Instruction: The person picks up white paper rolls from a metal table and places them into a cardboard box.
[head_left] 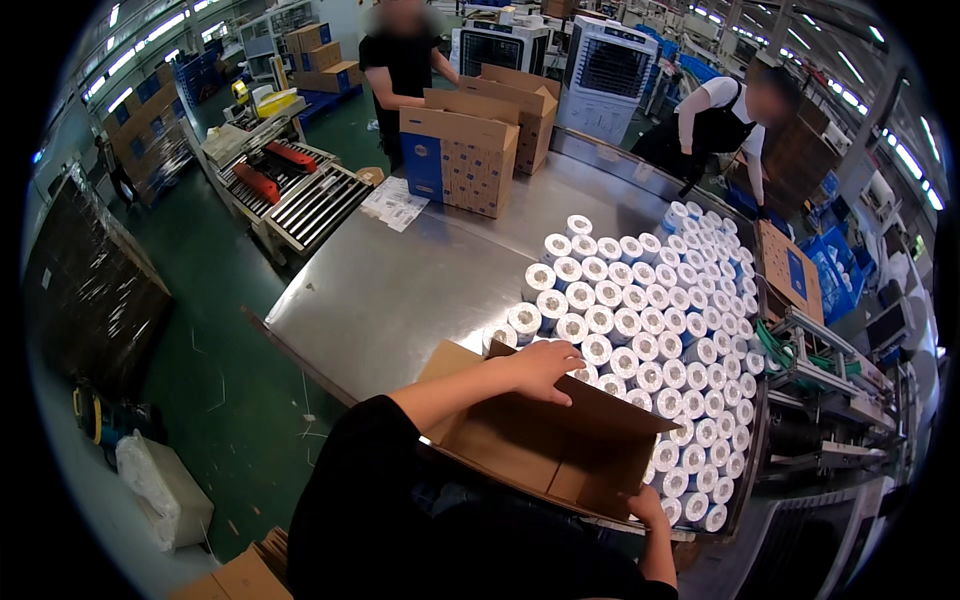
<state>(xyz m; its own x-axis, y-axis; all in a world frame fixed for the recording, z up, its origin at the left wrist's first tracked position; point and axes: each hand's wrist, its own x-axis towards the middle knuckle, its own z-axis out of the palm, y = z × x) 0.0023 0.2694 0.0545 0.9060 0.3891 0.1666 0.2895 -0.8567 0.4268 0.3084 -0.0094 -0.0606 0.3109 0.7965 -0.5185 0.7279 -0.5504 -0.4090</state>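
An open cardboard box (510, 440), brown inside with nothing in it, lies in front of me at the near edge of the metal table. My left hand (545, 370) straddles its far wall, fingers over the top edge and thumb on the inner side. At the near right corner, my right hand (650, 508) is closed around the box's edge, its fingers partly hidden. Just beyond and to the right of the box stand many upright white-topped cylindrical rolls (646, 346) with blue on their sides, packed closely together.
Two printed cartons, the nearer one blue and brown (460, 165), stand at the table's (350, 300) far side by a person in black (395, 75). Another person (720, 120) bends at the far right. A roller conveyor (310, 205) lies left; a flat carton (790, 265) sits right.
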